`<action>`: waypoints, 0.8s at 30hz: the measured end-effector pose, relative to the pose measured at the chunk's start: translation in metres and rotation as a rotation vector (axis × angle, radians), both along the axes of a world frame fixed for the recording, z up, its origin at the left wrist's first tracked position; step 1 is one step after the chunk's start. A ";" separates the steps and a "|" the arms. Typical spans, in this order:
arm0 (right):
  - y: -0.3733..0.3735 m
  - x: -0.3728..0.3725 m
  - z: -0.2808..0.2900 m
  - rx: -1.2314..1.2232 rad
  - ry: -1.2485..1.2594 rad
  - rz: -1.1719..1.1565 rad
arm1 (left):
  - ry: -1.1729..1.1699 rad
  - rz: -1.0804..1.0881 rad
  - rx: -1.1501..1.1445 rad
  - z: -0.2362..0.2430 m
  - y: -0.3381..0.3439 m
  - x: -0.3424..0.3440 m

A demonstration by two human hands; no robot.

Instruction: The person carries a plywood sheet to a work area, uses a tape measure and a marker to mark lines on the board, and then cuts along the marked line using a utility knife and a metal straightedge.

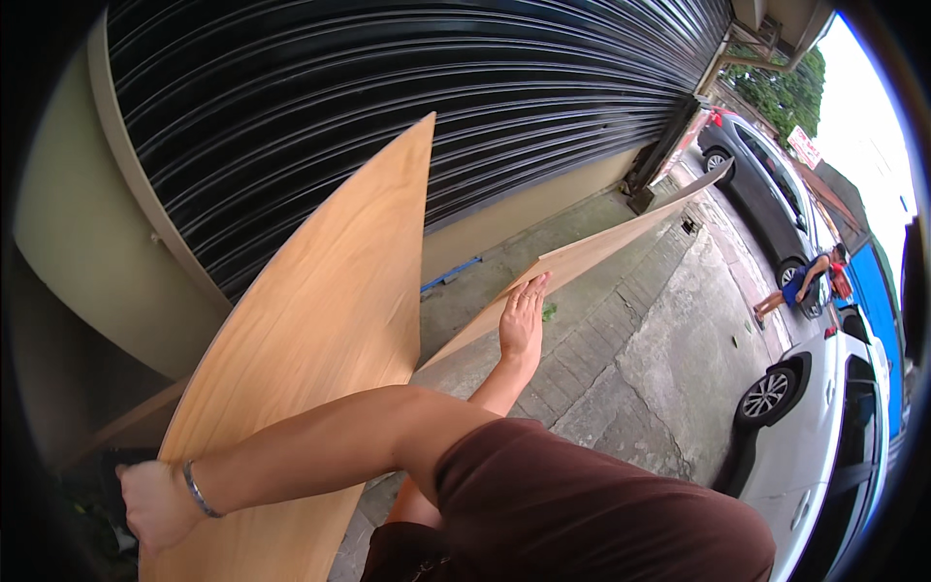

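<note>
A large plywood sheet [320, 301] with light wood grain stands tilted in front of me at the left. My right hand [160, 506], wearing a silver bracelet [199, 488], reaches across to the left and is closed on this sheet's lower left edge. Its fingertips are hidden. Underneath that arm passes my left arm. My left hand [524, 315] lies with stretched fingers against a second thin plywood panel [621, 233], near its close end. The panel stretches away to the upper right and appears on edge.
Behind the sheets is a dark roller shutter [388, 68] above a beige wall base. Cracked concrete [669, 359] spreads to the right. A white car [819, 456] and a dark grey car [761, 184] stand there, with a person [810, 279] between them. A blue strip [451, 273] lies by the wall.
</note>
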State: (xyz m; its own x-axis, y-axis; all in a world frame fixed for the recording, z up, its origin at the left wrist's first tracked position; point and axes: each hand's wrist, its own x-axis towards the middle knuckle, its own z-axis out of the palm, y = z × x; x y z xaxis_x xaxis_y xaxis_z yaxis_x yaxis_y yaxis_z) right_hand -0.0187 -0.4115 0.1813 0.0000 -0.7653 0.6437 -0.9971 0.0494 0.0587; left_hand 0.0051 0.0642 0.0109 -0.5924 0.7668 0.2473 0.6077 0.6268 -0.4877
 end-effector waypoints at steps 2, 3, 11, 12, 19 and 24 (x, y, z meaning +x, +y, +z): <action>-0.004 -0.029 -0.011 -0.043 0.000 0.002 | -0.024 -0.002 0.081 0.007 0.008 -0.021; -0.006 -0.033 -0.023 -0.018 -0.024 0.015 | -0.067 -0.017 0.069 0.005 0.009 -0.025; 0.008 -0.076 -0.043 0.123 0.167 0.149 | -0.219 -0.108 0.176 -0.013 0.017 -0.063; 0.014 -0.078 -0.043 0.106 0.164 0.122 | -0.221 -0.110 0.177 -0.012 0.016 -0.066; 0.049 -0.112 -0.051 0.009 0.065 -0.031 | -0.227 -0.087 0.178 -0.009 0.048 -0.123; 0.054 -0.132 -0.055 -0.013 0.000 0.034 | -0.250 -0.059 0.154 -0.016 0.056 -0.152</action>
State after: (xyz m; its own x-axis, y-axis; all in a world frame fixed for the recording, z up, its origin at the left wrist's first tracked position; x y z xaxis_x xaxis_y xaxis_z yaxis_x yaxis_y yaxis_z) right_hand -0.1510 -0.3579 0.1265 0.0262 -0.7566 0.6533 -0.9982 0.0160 0.0586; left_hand -0.1465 0.1199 -0.0048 -0.6050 0.7664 0.2158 0.7346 0.6418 -0.2201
